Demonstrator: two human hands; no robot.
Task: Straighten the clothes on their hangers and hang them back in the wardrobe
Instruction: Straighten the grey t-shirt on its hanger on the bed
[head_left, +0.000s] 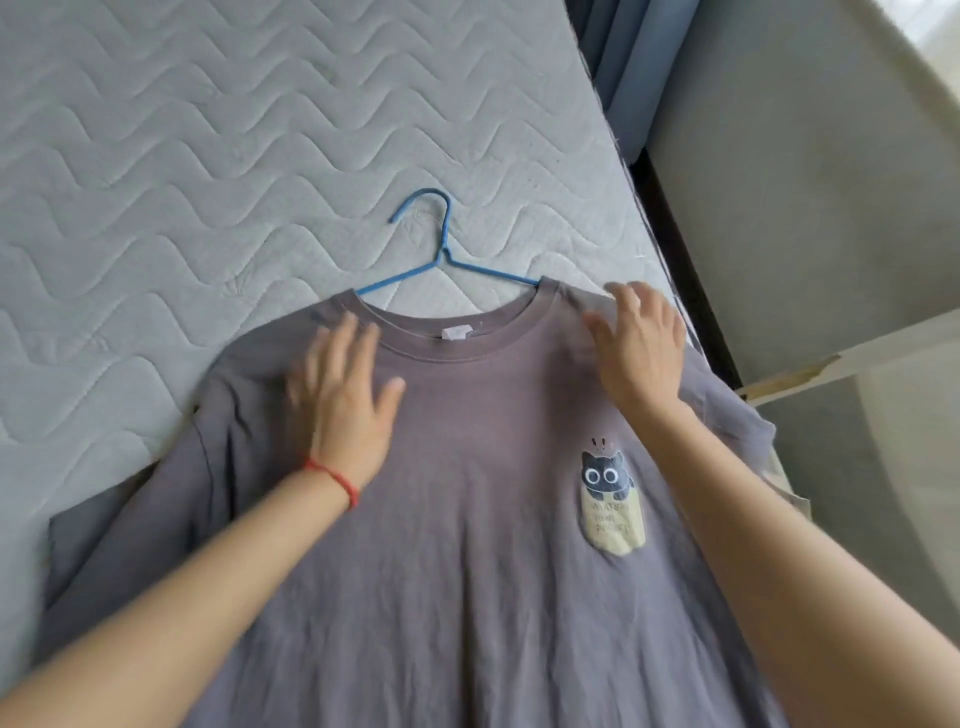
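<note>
A grey-purple T-shirt (467, 519) with a cat print on its chest lies flat, front up, on a quilted mattress (182, 156). A blue wire hanger (441, 249) sits inside it, its hook and upper arms sticking out of the neck opening. My left hand (343, 400), a red string at its wrist, presses flat with spread fingers on the shirt just left of the collar. On the shirt's right shoulder rests my right hand (639, 348), its fingers extended; both hands look blurred.
The mattress's right edge (639, 218) runs close beside the shirt's right sleeve. Beyond it stand a dark gap, a blue curtain (618, 67) and pale walls with a ledge (810, 369). Bare mattress stretches left of and behind the hanger.
</note>
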